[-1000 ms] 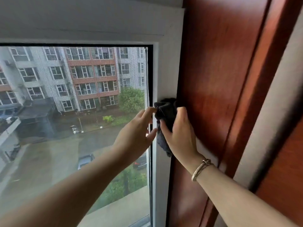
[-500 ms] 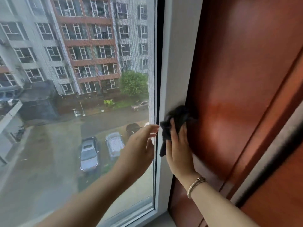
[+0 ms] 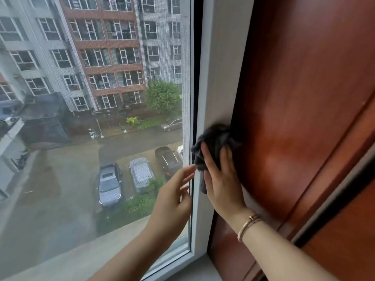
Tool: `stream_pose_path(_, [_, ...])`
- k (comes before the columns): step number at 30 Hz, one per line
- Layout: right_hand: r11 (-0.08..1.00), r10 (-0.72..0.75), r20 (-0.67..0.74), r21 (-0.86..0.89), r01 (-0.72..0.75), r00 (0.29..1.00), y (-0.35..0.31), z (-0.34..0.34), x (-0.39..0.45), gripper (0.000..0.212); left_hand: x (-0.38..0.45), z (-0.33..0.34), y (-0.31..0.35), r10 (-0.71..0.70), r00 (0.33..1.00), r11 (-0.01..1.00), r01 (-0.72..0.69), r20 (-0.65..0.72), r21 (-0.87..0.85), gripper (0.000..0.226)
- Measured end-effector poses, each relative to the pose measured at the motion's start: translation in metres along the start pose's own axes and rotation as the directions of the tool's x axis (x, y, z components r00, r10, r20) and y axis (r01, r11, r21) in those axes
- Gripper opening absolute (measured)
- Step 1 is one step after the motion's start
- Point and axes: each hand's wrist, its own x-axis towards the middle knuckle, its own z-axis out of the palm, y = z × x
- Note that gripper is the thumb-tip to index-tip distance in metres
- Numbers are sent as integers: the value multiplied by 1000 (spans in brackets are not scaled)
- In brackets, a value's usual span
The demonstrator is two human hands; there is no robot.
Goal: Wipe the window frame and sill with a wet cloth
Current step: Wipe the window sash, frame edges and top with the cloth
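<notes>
Dark cloth [image 3: 215, 138] under right hand [image 3: 221, 183], on frame [image 3: 220, 78].

Reddish wood panel [image 3: 294, 98]; outside, apartment blocks [image 3: 105, 47], perhaps wet parked cars [image 3: 140, 173].

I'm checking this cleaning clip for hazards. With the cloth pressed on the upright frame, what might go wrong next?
1. The right hand presses the dark cloth with flat fingers rather than gripping it, so the bunched cloth may slip down.
2. The cloth overlaps the red wood panel beside the white window frame; moisture may smear onto the wood.
3. The left hand reaches with its fingertips close to the window screen, and might poke it.
</notes>
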Motion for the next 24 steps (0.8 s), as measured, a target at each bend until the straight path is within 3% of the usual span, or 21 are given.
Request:
stream_pose_path(4, [991,64,142,-125,-46,988,10,31,-72,54,-16,9,-18,-41,999,998,42,35,-37,70])
stream_pose_path(7, [992,108,161,-86,-95,981,5,36,-81,56,-30,11,-35,-102,993,994,104,59,-34,69])
stream_pose_path(11, [994,101,25,47,-102,995,-5,23,-42,53,-38,13,-46,-147,986,987,151,78,-49,64])
stream_pose_path(14, [996,83,-34,33,-81,996,-2,25,-26,56,-39,15,-52,-157,985,984,162,66,-70,62])
stream_pose_path(19, [999,4,56,-43,-1,998,11,59,-89,56,-51,22,-80,-181,980,980,186,79,-62,59])
stream_pose_path(24, [991,116,105,-74,-109,988,19,104,-162,53,-80,32,-115,-227,964,973,231,138,-9,56])
